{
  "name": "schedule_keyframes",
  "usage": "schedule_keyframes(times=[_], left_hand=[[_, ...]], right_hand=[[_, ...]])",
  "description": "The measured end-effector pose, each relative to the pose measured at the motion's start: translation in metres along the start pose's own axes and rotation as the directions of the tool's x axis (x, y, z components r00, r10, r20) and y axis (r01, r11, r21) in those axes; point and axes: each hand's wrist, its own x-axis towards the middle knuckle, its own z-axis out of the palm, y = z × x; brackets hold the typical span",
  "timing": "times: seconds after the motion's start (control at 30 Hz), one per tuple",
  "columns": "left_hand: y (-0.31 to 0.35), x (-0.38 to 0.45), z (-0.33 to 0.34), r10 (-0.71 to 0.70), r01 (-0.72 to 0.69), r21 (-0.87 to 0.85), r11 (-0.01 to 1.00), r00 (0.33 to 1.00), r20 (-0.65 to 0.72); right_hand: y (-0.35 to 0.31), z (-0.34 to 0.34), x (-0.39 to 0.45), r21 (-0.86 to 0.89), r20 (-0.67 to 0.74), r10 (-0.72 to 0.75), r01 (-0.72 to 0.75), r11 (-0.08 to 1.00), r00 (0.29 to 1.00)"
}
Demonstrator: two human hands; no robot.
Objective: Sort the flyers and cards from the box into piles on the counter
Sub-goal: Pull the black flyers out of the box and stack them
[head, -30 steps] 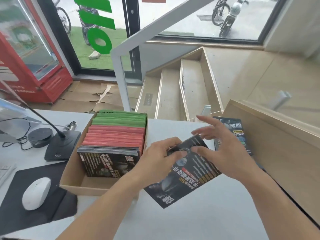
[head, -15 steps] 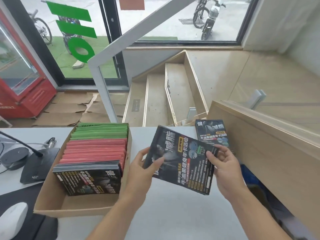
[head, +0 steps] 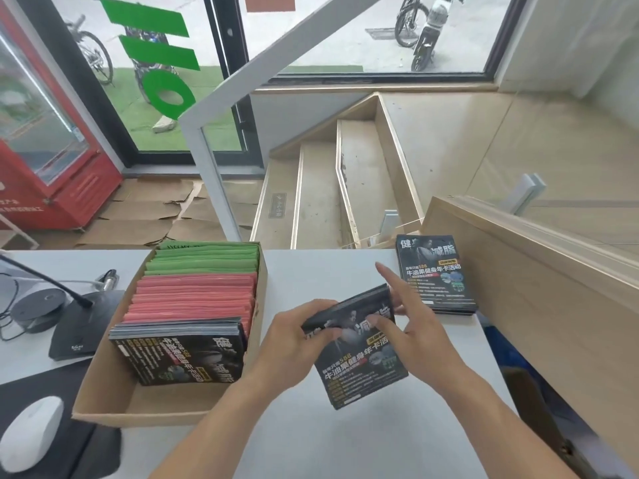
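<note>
Held stack [head: 359,354]: dark flyers with white and yellow print and a figure on the cover; held above the counter [head: 345,444], between box and pile, tilted, top edge away from the person.
Left hand [head: 294,340]: fingers curled round the stack's left top corner, thumb on the cover.
Right hand [head: 418,337]: thumb pressed on the cover, fingers wrapped behind the right edge; index finger stretched out straight, pointing away.
Box [head: 114,406]: open cardboard, on the counter left of the hands.
Box contents: green cards [head: 207,259] at the far end, red cards [head: 193,299] in the middle, dark flyers [head: 179,354] at the near end, leaning back with the cover showing; bare box floor in front of them.
Pile [head: 435,274]: same dark flyers, flat on the counter's far right corner, just beside a wooden ledge [head: 539,278].
Left of box: desk microphone [head: 79,326] on a black base, round black puck [head: 38,305], cables.
Near left: white mouse [head: 29,433] on a black pad [head: 41,385].
Beyond counter: wooden stairs [head: 328,188], white rail, glass door, red cooler [head: 45,140].
</note>
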Motion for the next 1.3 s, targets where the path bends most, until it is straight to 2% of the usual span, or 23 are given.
schedule_keyframes(times=[0.07,0.2,0.33,0.47,0.57,0.73,0.87,1.0,1.17,1.3], left_hand=[[-0.001,-0.001,0.001,-0.039,0.038,-0.023,0.999,0.996,-0.077],[0.004,-0.006,0.006,-0.133,0.096,-0.208,0.973,0.976,-0.174],[-0.003,-0.005,0.013,-0.147,0.095,-0.275,0.957,0.973,-0.178],[-0.024,-0.005,0.025,-0.184,0.125,-0.358,0.925,0.973,-0.136],[-0.033,-0.009,0.033,-0.167,0.116,-0.363,0.925,0.98,-0.113],[-0.038,-0.008,0.034,-0.143,0.077,-0.424,0.902,0.981,-0.127],[-0.035,-0.009,0.04,-0.122,0.035,-0.384,0.923,0.971,-0.204],[-0.035,-0.002,0.037,-0.092,0.018,-0.367,0.93,0.979,-0.183],[-0.036,0.002,0.039,0.101,-0.144,-0.157,0.977,0.962,-0.254],[-0.042,0.008,0.046,0.163,-0.199,-0.108,0.974,0.947,-0.278]], right_hand=[[0.008,0.0,0.0,-0.072,-0.008,-0.081,0.08,0.994,0.997],[0.023,0.01,-0.005,-0.112,-0.096,-0.183,0.172,0.979,0.978],[0.025,0.018,-0.01,-0.123,-0.131,-0.192,0.177,0.976,0.973],[0.031,0.021,-0.014,-0.053,-0.143,-0.16,0.153,0.987,0.977],[0.029,0.026,-0.019,0.002,-0.104,-0.101,0.102,0.995,0.989],[0.03,0.026,-0.023,-0.014,-0.064,-0.093,0.093,0.996,0.994],[0.03,0.025,-0.021,-0.013,-0.047,-0.068,0.068,0.998,0.997],[0.03,0.015,-0.012,-0.014,-0.046,-0.054,0.054,0.998,0.997],[0.036,0.014,-0.012,-0.008,-0.136,-0.145,0.146,0.989,0.98],[0.044,0.019,-0.01,-0.034,-0.169,-0.17,0.167,0.985,0.971]])
